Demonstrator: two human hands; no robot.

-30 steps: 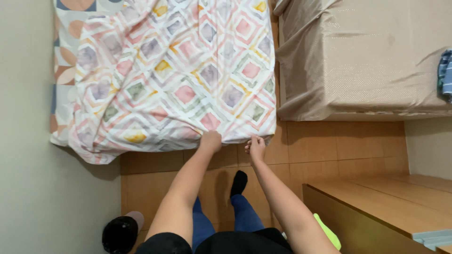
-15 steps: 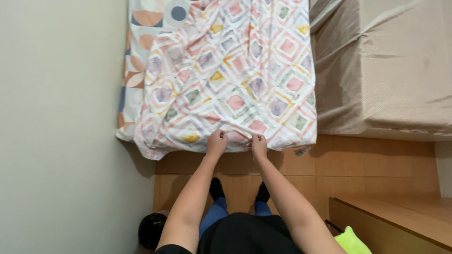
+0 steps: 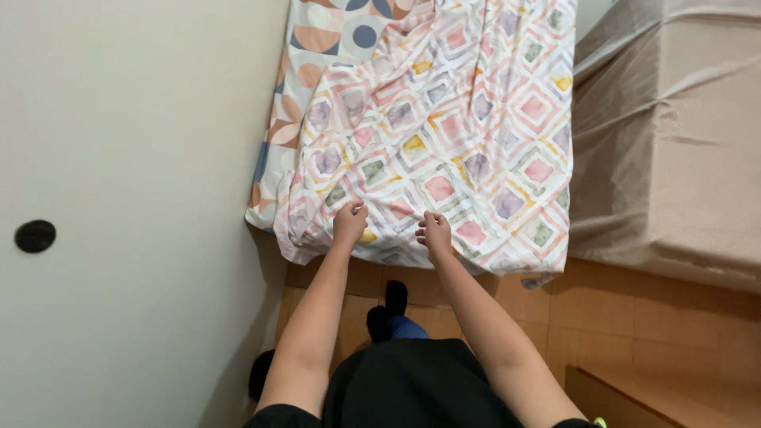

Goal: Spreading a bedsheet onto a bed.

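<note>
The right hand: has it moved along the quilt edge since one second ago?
Yes. The right hand has gone left along the patterned quilt, away from its corner by the beige-covered bed.

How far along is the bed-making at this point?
Done: the patterned quilt is spread over most of the bed, hiding all but a strip of the circle-print sheet on the left. In hand: the left hand and right hand both grip the quilt's near edge at the foot. Left: the quilt is wrinkled, its near left corner is bunched, and that sheet strip is uncovered.
</note>
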